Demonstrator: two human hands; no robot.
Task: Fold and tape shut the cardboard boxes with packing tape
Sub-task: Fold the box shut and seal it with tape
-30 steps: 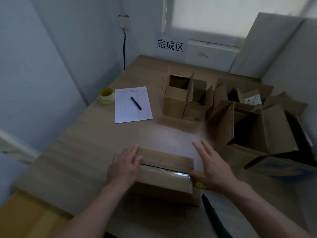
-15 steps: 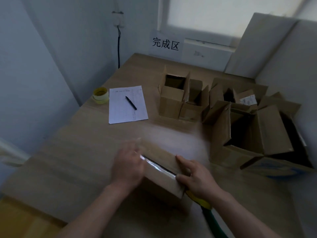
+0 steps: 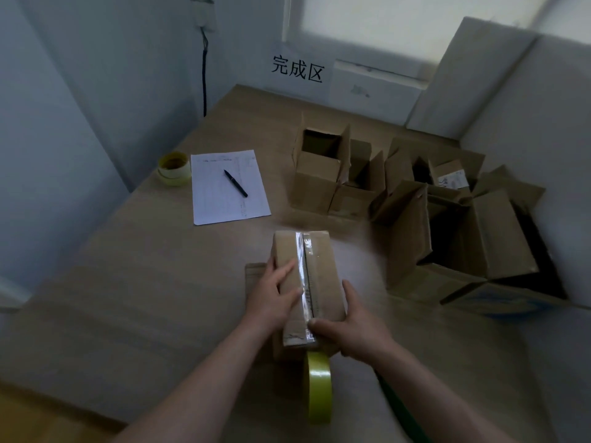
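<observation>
Box: the small cardboard box (image 3: 303, 282) is sitting between the two hands, long side running away from the person, a glossy strip of clear tape (image 3: 302, 276) running along its top seam.
Left hand: the left hand (image 3: 273, 298) is lying flat on the box's left half, fingers straight and pressing, thumb reaching toward the tape line.
Right hand: the right hand (image 3: 355, 330) is wrapping the box's near right corner, thumb across the near end of the tape, fingers curling down the right wall; it is gripping the box.
Tape roll: a yellow-green tape roll (image 3: 318, 386) is standing on edge just below the right hand, at the box's near end; whether the hand is touching it I cannot tell.
Open boxes: beyond the right hand, a cluster of open boxes (image 3: 415, 206) is standing with flaps up, interiors dark; contents are too dim to read, apart from one white label on a flap.
Far left of the left hand: a white sheet of paper (image 3: 228, 187) is lying flat with a black pen (image 3: 235, 183) on it, and a second pale yellow tape roll (image 3: 174, 167) is lying just beside it.
Surfaces: matte brown corrugated card, shiny tape, and a pale wood-grain table (image 3: 144, 266) under everything.
Wall: a sign with black characters (image 3: 297, 70) is hanging at the table's far end.
</observation>
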